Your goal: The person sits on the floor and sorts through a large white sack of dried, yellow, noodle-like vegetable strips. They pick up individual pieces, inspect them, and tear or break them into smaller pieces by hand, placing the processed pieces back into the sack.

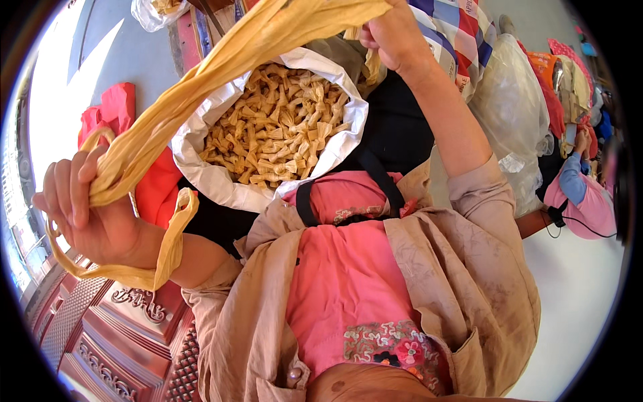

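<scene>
The left hand [97, 218] and right hand [395, 37] are apart, each closed on a long yellow strip [254, 43] stretched in the air between them, a loose end looping beside the left wrist. Below the strip, a white sack [191, 157] holds many small knots [281, 127]. Red cloth [114, 110] lies left; a clear plastic bag [502, 110] and another person [579, 201] are farther right.

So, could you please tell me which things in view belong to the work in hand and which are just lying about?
In the work:
- long yellow strip, held by the left hand and right hand
- knotted-looking yellow pieces
- white sack holding those pieces

Seemingly just lying about:
- clear plastic bag
- red-white-blue patterned bag
- red item at left
</scene>
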A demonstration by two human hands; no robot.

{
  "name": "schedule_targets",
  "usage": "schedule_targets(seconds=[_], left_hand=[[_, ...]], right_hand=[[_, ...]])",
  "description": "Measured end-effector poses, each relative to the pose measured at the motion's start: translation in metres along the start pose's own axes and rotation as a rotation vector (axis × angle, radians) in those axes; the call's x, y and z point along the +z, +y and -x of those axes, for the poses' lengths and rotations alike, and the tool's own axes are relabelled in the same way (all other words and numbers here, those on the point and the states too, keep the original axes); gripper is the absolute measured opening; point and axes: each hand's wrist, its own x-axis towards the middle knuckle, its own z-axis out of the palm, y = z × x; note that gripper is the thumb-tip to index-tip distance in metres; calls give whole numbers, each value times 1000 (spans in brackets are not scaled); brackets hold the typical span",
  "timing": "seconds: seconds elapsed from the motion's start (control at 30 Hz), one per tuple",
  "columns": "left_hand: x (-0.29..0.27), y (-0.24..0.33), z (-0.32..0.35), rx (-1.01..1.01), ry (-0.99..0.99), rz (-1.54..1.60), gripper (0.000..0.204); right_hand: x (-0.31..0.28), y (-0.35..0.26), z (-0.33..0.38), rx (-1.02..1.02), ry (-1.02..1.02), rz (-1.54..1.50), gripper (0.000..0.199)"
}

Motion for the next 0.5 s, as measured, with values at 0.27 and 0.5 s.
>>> schedule_targets(seconds=[0.27, 0.5], left_hand=[[0, -13, 24, 203, -24, -158, 34], [-46, -92, 44, 148, 125, -1299, 30]], right_hand=[[76, -136, -3, -509, -335, 193, 18], [27, -53, 34, -380, -416, 552, 16]])
